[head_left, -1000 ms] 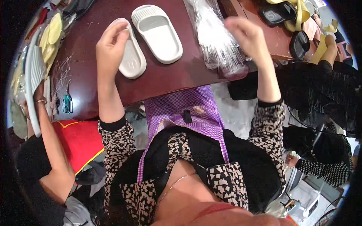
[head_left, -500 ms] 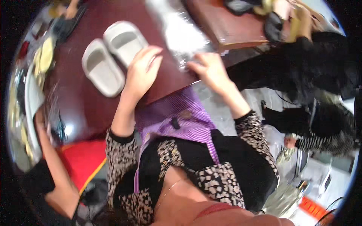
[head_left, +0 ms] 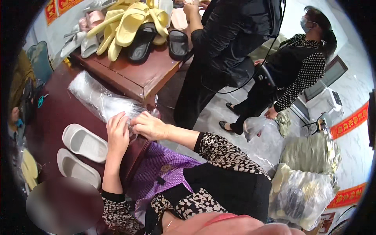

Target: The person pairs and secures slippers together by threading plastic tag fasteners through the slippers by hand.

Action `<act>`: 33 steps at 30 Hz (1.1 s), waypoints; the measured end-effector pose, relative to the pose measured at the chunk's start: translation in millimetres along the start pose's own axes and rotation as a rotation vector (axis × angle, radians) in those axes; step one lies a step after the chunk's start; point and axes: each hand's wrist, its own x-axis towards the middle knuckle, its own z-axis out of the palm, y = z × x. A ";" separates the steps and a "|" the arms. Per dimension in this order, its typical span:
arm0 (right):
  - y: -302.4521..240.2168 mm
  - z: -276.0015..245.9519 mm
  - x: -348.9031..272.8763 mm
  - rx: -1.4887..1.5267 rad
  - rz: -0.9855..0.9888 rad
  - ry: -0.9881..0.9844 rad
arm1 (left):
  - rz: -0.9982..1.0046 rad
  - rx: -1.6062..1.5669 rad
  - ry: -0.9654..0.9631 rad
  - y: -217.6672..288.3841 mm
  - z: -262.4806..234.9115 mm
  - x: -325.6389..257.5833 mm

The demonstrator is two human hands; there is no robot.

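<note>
Left hand [head_left: 117,132] and right hand [head_left: 153,127] meet with fingers drawn narrow at the near end of a clear plastic bundle [head_left: 102,100]; I cannot tell how much film, if any, is pinched. Judging by this, the step in hand is working loose a piece at that end, and the next move calls for a fine pinch and a gentle pull. The bundle lies on the dark red table [head_left: 58,106], toward ten o'clock from the hands, its long axis running ten to four. Two pale grey slippers [head_left: 89,144] sit side by side toward eight o'clock, toes pointing near ten, heels near four.
</note>
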 end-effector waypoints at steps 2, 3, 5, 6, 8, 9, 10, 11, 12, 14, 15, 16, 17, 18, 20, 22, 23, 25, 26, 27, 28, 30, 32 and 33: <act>4.9 0.4 1.8 0.018 -0.002 0.001 | 0.014 -0.007 0.010 -7.2 7.7 -2.0; 4.6 0.1 0.5 0.041 0.008 0.008 | 0.026 -0.013 0.006 -7.8 10.7 -4.3; 4.6 0.8 -1.2 0.067 0.021 0.009 | 0.034 -0.024 0.001 -9.3 13.3 -7.0; 5.1 1.3 -1.7 0.073 0.027 0.013 | 0.031 -0.020 -0.007 -10.6 14.1 -8.1; 5.5 2.1 -2.5 0.087 0.041 0.022 | 0.026 -0.011 -0.025 -10.3 14.0 -8.8; 5.5 2.1 -2.8 0.089 0.046 0.019 | 0.022 -0.015 -0.028 -9.9 14.4 -9.2; 5.8 1.9 -2.8 0.093 0.048 0.028 | 0.018 -0.006 -0.033 -9.4 14.8 -9.0; 6.0 1.6 -2.6 0.096 0.049 0.038 | 0.015 0.003 -0.037 -8.8 15.2 -8.8; 6.1 1.6 -2.9 0.099 0.050 0.049 | 0.012 0.013 -0.041 -8.2 15.4 -8.8; 7.7 3.0 -5.5 0.108 0.054 0.063 | 0.011 0.016 -0.046 -7.4 16.5 -9.0; 8.4 3.4 -6.4 0.114 0.054 0.079 | 0.012 0.022 -0.048 -7.0 16.8 -8.8; 9.0 3.5 -7.0 0.120 0.054 0.095 | 0.014 0.028 -0.049 -6.6 17.1 -8.6; 9.6 3.4 -7.2 0.120 0.054 0.096 | 0.015 0.028 -0.049 -6.7 17.4 -8.3; 9.7 3.4 -7.0 0.122 0.049 0.105 | 0.021 0.038 -0.047 -7.1 17.3 -8.5; 9.2 2.0 -4.8 0.124 0.036 0.121 | 0.034 0.059 -0.039 -7.9 17.1 -8.2; 7.4 1.6 -5.2 0.126 0.045 0.123 | 0.043 0.059 -0.029 -7.8 17.7 -9.5; 7.5 2.7 -5.2 0.131 0.054 0.124 | 0.050 0.059 -0.020 -8.7 17.8 -10.1; 8.0 4.3 -5.9 0.130 0.049 0.125 | 0.064 0.064 0.002 -10.7 19.2 -10.8; 8.2 5.2 -6.9 0.137 0.075 0.124 | 0.074 0.064 0.009 -12.0 21.1 -11.6; 8.6 6.1 -7.5 0.144 0.101 0.123 | 0.084 0.065 0.016 -13.3 22.5 -12.0; 6.9 5.8 -7.0 0.153 0.131 0.121 | 0.092 0.063 0.020 -12.6 22.3 -12.1; 5.2 5.8 -4.7 0.140 0.136 0.137 | 0.093 0.065 0.034 -10.9 20.2 -11.3; 3.7 6.7 -2.9 0.124 0.162 0.167 | 0.088 0.061 0.045 -9.1 18.0 -11.3; 3.6 7.4 -2.2 0.121 0.153 0.164 | 0.089 0.064 0.053 -9.1 17.8 -11.5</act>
